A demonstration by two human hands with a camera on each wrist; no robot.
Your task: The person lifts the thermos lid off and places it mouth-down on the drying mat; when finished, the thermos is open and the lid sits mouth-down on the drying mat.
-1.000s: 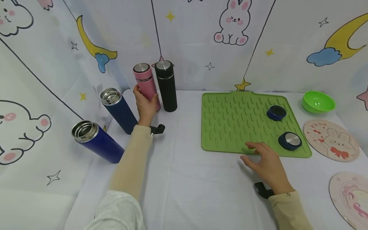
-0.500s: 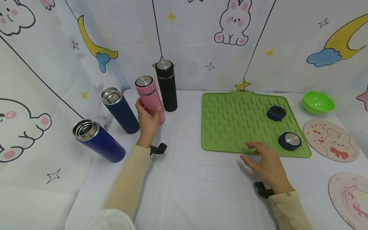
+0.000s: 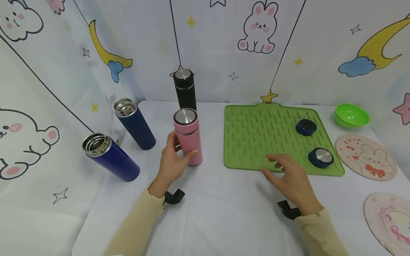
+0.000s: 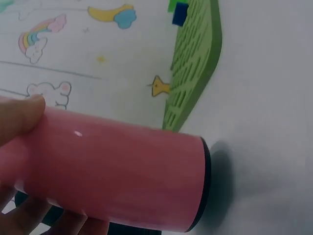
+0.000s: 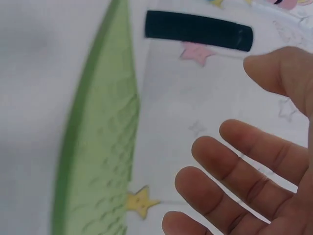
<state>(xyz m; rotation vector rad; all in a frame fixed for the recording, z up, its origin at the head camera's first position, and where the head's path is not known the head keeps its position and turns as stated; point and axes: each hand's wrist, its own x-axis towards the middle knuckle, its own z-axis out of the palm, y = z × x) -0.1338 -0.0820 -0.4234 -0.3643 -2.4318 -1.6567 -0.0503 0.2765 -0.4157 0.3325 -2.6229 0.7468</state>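
Observation:
My left hand (image 3: pixel 173 161) grips a pink thermos (image 3: pixel 189 142) low on its body, thumb on the near side. The thermos has its pink lid with a steel top on and stands nearly upright in front of a black thermos (image 3: pixel 184 87), hiding that one's lower part. In the left wrist view the pink thermos (image 4: pixel 122 166) lies across the picture, its dark base close over the white cloth. My right hand (image 3: pixel 289 181) hovers at the front edge of the green mat (image 3: pixel 256 137), fingers loosely bent and holding nothing; the right wrist view shows its spread fingers (image 5: pixel 210 152).
Two lidless thermoses, a dark blue one (image 3: pixel 136 126) and a brighter blue one (image 3: pixel 113 160), stand at the left. Two blue lids (image 3: pixel 306 127) lie on the mat's right side. Right of it are a green bowl (image 3: pixel 352 115) and two round placemats (image 3: pixel 366 156). A patterned curtain hangs behind.
My left hand has carried the pink thermos from beside the black one toward me and to the right. The right hand has stayed almost still.

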